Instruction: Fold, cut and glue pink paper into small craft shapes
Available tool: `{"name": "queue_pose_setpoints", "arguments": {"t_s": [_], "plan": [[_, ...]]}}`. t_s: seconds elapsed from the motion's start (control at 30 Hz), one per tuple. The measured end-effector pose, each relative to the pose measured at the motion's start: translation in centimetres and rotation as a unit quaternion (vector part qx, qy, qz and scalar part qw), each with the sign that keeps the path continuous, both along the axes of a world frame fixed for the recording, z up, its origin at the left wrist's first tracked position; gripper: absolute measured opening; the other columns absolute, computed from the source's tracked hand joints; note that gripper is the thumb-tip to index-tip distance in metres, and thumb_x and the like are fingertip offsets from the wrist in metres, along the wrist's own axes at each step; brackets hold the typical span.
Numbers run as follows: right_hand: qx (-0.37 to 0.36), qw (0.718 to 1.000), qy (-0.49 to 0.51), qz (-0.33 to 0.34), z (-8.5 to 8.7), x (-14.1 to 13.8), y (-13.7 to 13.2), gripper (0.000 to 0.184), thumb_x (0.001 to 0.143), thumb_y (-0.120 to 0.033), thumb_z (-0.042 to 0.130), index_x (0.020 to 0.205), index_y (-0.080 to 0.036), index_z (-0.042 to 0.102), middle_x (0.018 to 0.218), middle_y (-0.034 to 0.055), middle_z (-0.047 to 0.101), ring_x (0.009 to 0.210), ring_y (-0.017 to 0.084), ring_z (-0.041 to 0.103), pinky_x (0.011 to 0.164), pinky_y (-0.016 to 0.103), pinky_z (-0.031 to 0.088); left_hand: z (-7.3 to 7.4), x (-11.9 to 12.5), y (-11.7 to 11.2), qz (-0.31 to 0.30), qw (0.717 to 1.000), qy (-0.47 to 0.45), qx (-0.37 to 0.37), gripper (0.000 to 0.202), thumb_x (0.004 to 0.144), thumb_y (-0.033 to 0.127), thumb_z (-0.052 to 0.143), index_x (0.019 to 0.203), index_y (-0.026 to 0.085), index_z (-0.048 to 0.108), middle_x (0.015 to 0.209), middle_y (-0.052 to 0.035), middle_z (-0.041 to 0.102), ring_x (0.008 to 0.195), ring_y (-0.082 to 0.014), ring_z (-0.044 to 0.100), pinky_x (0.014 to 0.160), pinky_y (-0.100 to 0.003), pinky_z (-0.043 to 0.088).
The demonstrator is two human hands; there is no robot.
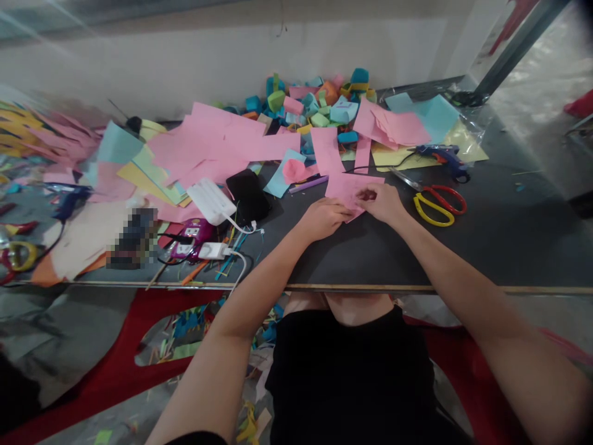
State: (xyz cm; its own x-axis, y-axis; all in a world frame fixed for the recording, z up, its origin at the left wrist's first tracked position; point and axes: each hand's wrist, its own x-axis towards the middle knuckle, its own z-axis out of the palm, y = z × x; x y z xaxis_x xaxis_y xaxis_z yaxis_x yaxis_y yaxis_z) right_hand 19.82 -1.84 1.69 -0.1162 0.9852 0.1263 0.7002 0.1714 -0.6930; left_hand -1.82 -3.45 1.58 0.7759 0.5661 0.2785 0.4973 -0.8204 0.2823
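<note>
Both my hands rest on a pink paper sheet (345, 186) lying on the dark tabletop (463, 247). My left hand (323, 218) has its fingers curled and presses the sheet's near left edge. My right hand (384, 202) pinches the sheet's right side with fingers closed. A pink paper strip (326, 150) lies just beyond the sheet. A small pink rolled paper piece (293, 169) sits on a light blue sheet to the left.
Scissors with yellow and red handles (438, 203) lie right of my hands, a blue glue gun (445, 157) behind them. Folded coloured paper pieces (319, 102) pile at the back. Pink and yellow sheets (208, 148), a black pouch (248, 194) and a white charger (210, 201) crowd the left.
</note>
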Motion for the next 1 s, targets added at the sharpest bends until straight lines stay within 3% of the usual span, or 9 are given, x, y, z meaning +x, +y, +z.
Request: {"name": "queue_pose_setpoints", "arguments": {"t_s": [0.17, 0.37, 0.57, 0.7, 0.83, 1.0], "plan": [[0.007, 1.0, 0.017, -0.005, -0.3, 0.0, 0.0, 0.014, 0.072, -0.021, 0.073, 0.085, -0.021, 0.078, 0.086, 0.0055, 0.079, 0.077, 0.021, 0.072, 0.076, 0.037, 0.058, -0.2, -0.1, 0.1, -0.01, 1.0, -0.002, 0.006, 0.037, 0.092, 0.012, 0.049, 0.104, 0.027, 0.08, 0.11, -0.0002, 0.081, 0.113, -0.0209, 0.07, 0.096, -0.042, 0.056], [0.011, 1.0, 0.02, -0.007, -0.4, -0.1, -0.1, 0.01, 0.075, -0.025, 0.073, 0.083, -0.021, 0.077, 0.083, 0.0054, 0.079, 0.075, 0.02, 0.071, 0.076, 0.037, 0.058, -0.7, -0.4, 0.2, -0.012, 0.999, -0.026, 0.021, 0.038, 0.09, 0.01, 0.047, 0.101, 0.024, 0.08, 0.112, 0.001, 0.081, 0.106, -0.0164, 0.075, 0.096, -0.034, 0.059], [-0.002, 1.0, 0.019, 0.002, -0.2, -0.2, -0.1, 0.013, 0.074, -0.022, 0.072, 0.086, -0.021, 0.077, 0.085, 0.006, 0.079, 0.076, 0.021, 0.072, 0.077, 0.037, 0.058, -1.2, -0.8, 0.2, 0.032, 0.998, -0.049, 0.001, 0.036, 0.085, 0.007, 0.048, 0.093, 0.024, 0.08, 0.104, 0.0011, 0.082, 0.099, -0.0163, 0.077, 0.089, -0.031, 0.061], [-0.011, 1.0, 0.011, -0.006, -0.1, -0.2, -0.1, 0.012, 0.077, -0.024, 0.071, 0.086, -0.02, 0.077, 0.086, 0.0071, 0.078, 0.078, 0.02, 0.072, 0.079, 0.037, 0.057, -1.4, -0.8, 0.4, 0.046, 0.996, -0.07, 0.009, 0.041, 0.085, 0.005, 0.047, 0.103, 0.023, 0.079, 0.113, -0.0001, 0.08, 0.107, -0.0167, 0.076, 0.096, -0.032, 0.061], [-0.007, 1.0, 0.004, -0.006, 0.0, -0.2, -0.1, 0.01, 0.077, -0.024, 0.072, 0.085, -0.02, 0.077, 0.086, 0.0061, 0.079, 0.077, 0.02, 0.071, 0.078, 0.036, 0.056, -1.3, -0.6, 0.5, -0.013, 0.999, -0.044, 0.008, 0.049, 0.086, 0.003, 0.043, 0.118, 0.02, 0.075, 0.128, -0.0025, 0.075, 0.122, -0.016, 0.07, 0.107, -0.033, 0.057], [-0.003, 1.0, 0.009, -0.004, 0.2, -0.2, -0.3, 0.008, 0.076, -0.023, 0.073, 0.082, -0.02, 0.076, 0.086, 0.0057, 0.079, 0.078, 0.019, 0.07, 0.076, 0.033, 0.054, -0.5, -0.3, -0.2, -0.037, 0.998, 0.039, 0.043, 0.048, 0.087, 0.002, 0.046, 0.125, 0.017, 0.072, 0.126, -0.0046, 0.075, 0.124, -0.0164, 0.069, 0.102, -0.031, 0.059]]}}
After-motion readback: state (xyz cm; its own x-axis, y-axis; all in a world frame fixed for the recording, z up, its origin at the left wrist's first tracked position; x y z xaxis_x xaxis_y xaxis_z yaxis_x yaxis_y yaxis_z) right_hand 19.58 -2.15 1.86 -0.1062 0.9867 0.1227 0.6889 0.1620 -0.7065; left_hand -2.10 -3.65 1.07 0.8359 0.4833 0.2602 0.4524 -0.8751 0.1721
